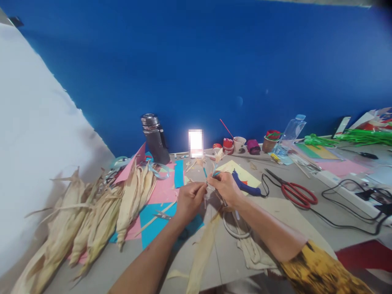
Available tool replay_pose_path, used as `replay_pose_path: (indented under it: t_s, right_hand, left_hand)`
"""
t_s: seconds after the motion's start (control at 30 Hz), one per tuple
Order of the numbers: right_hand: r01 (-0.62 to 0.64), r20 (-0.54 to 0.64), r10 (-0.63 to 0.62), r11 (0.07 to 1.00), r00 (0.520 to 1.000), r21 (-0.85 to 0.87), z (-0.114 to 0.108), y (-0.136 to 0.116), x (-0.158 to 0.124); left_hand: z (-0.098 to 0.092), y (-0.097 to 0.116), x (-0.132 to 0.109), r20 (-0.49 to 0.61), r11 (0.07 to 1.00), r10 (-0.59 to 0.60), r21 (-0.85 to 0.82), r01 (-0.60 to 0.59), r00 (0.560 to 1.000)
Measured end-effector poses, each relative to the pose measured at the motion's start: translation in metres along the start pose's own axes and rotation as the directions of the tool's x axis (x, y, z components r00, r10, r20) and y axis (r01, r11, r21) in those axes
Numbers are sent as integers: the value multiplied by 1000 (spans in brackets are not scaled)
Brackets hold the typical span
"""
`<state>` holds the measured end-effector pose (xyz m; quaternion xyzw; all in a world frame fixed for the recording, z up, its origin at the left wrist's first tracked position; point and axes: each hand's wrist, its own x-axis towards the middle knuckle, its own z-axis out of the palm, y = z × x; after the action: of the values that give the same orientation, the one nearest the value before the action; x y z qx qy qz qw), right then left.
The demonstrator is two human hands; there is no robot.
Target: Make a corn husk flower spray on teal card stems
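My left hand (pixel 190 198) and my right hand (pixel 226 185) meet over the middle of the table, both with fingers pinched together on a small piece (pixel 208 179) of dried husk with a light blue strip. The piece is too small to make out fully. A long strip of corn husk (pixel 203 249) lies under my forearms, beside a pale cloth (pixel 252 249). Dried corn husks (pixel 92 216) are heaped at the left on pink and blue paper sheets (pixel 156 222). A small pair of scissors (pixel 161 215) lies on the blue sheet near my left wrist.
Red-handled scissors (pixel 295 191) and black cables (pixel 339 204) lie to the right. A dark flask (pixel 155 139) stands by the blue wall, with small paint pots and cups (pixel 239 143), a plastic bottle (pixel 289 134) and green strips (pixel 355 138) farther right. A blue glue gun (pixel 245 185) rests on yellow paper.
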<state>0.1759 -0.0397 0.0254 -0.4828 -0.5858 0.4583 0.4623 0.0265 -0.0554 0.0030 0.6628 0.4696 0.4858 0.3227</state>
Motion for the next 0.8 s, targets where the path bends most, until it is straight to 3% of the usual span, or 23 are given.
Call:
replay_pose_path:
  t_s: [0.07,0.17,0.23,0.33,0.43,0.6,0.67,0.8]
  right_hand:
    - [-21,-15,21,999,1000,30,0,1,2]
    - [-44,2,44,996,999,82,-3,1,6]
    - [-48,19,46,993,999,111,-5,1,9]
    - [-28,55,18,981,998,192,-7,1,12]
    - [-26,84,2,958,996,284,-4,4,13]
    - [19,107,-27,997,994,74,10,15,10]
    - [72,105,-75,997,992,38,16,17,7]
    - [71,73,-74,997,995,42,18,16,6]
  left_hand:
    - [1,-1,1,-7,1000,0,4,0,1000]
    - [3,-6,4,51,958,-179,-217,186,982]
    - [2,-9,7,63,928,-229,-288,237,971]
    - [1,-11,10,53,918,-233,-317,238,971]
    - [-1,-8,12,-5,849,-302,-456,267,953]
    - [-4,-3,15,-152,768,-387,-599,227,909]
    - [-3,-4,16,-177,771,-379,-602,205,908]
    - [-1,-10,14,-225,871,-292,-464,161,930]
